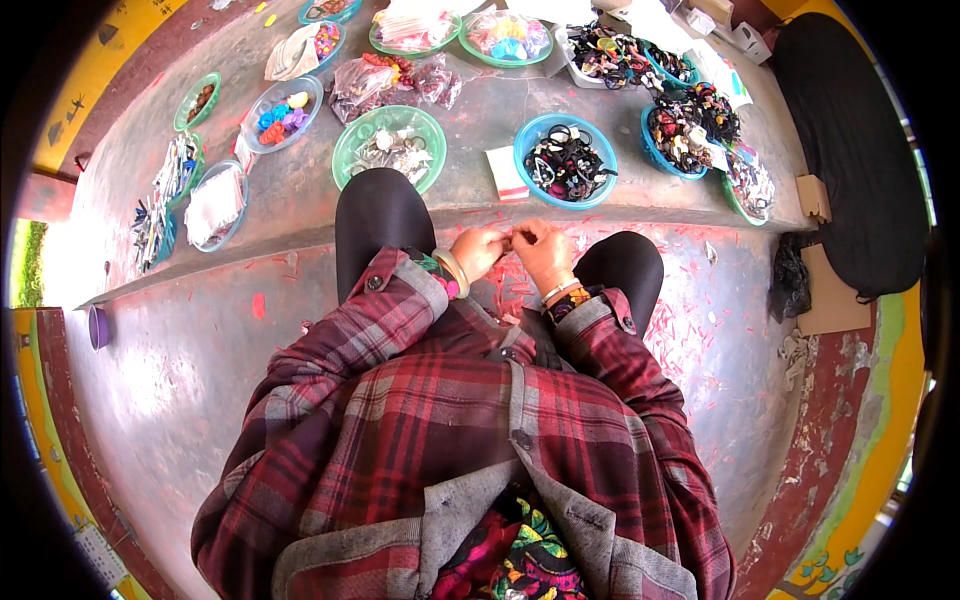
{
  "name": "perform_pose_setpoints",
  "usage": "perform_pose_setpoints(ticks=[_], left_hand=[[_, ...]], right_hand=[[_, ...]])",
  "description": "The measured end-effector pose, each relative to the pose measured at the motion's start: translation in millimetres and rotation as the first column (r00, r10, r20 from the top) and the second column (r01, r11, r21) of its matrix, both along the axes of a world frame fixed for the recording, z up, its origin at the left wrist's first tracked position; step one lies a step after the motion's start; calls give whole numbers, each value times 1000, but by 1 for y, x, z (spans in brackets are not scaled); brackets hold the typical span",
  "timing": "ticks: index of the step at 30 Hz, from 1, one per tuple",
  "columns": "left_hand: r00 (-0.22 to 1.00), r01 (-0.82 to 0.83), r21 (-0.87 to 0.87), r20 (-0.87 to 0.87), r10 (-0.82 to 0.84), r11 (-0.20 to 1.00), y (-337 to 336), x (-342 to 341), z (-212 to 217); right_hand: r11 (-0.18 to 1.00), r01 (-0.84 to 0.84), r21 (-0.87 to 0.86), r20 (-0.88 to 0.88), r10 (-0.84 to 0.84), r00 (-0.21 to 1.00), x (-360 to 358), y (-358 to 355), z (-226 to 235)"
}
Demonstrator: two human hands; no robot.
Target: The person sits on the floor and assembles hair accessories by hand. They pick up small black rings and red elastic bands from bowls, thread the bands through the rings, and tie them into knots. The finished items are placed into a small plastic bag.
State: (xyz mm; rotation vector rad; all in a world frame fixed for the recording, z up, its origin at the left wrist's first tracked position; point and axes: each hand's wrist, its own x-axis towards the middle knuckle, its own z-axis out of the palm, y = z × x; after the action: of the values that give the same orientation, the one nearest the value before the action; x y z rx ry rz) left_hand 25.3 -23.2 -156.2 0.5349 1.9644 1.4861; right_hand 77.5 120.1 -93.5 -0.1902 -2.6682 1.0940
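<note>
Plaid jacket [430, 410] nearest, left hand [478, 252] meets right hand [546, 258].

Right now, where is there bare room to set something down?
Bare ledge lies between the white-filled tray and green bowl by the left knee; bare floor right of the purple cup. Crowded: the ledge's right end, with dark-filled bowls, and the floor between the knees, strewn with red scraps.

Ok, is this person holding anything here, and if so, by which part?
It can't be told: the left hand and right hand nearly meet at the fingertips, but anything pinched there is too small to identify.
</note>
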Motion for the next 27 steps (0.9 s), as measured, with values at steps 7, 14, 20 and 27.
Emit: perform_pose_setpoints(ticks=[7,14,20,27], left_hand=[[784,-395,218,585,204,893,-2,1,36],[706,-610,170,561,433,774,-10,-10,34],[682,-690,198,501,533,696,-9,-11,30],[715,-655,219,490,499,724,-10,-10,28]], right_hand=[[637,216,-740,170,-133,976,-10,22,-11],[542,267,-796,160,-238,958,-11,31,-7],[981,102,-167,-40,-110,993,-11,36,-24],[959,-182,217,-82,203,976,-5,24,-9]])
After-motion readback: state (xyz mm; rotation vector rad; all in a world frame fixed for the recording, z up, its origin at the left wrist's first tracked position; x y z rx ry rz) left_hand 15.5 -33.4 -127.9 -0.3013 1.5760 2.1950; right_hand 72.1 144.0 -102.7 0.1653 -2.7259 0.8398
